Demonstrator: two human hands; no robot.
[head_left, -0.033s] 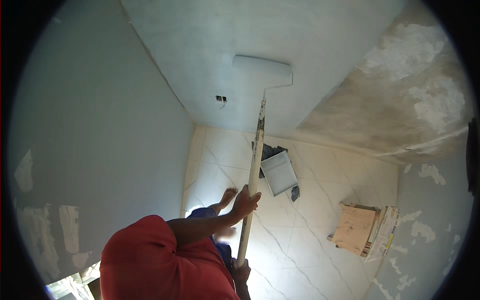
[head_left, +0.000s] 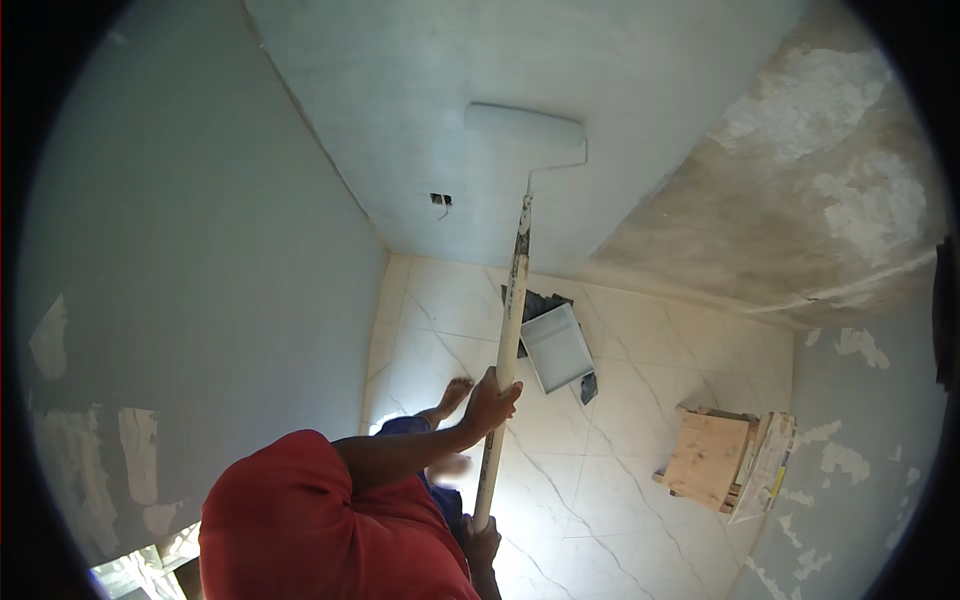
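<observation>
A paint roller point(head_left: 525, 126) with a pale, wide sleeve lies against the light blue-grey wall point(head_left: 620, 60) ahead. Its bent wire frame joins a long, pale pole point(head_left: 509, 320), smeared dark near the top. My left hand point(head_left: 490, 408) wraps round the middle of this pole, the thumb showing on its right side. Lower down, my right hand point(head_left: 481, 543) is closed round the bottom end, partly in shadow. The pole slants up and slightly right, passing left of a paint tray point(head_left: 558, 350) on the floor.
Black sheeting point(head_left: 540, 302) shows under the tray. A small wooden stool point(head_left: 708, 460) stands on the tiled floor point(head_left: 610, 500) at right, next to a leaning board point(head_left: 764, 466). Wires stick out of an electrical box point(head_left: 440, 200) left of the roller. Bare, patchy plaster point(head_left: 780, 200) covers the right wall.
The roller has shifted a little way up the wall, and the pole's top with it. Both hands keep their grip on the pole.
</observation>
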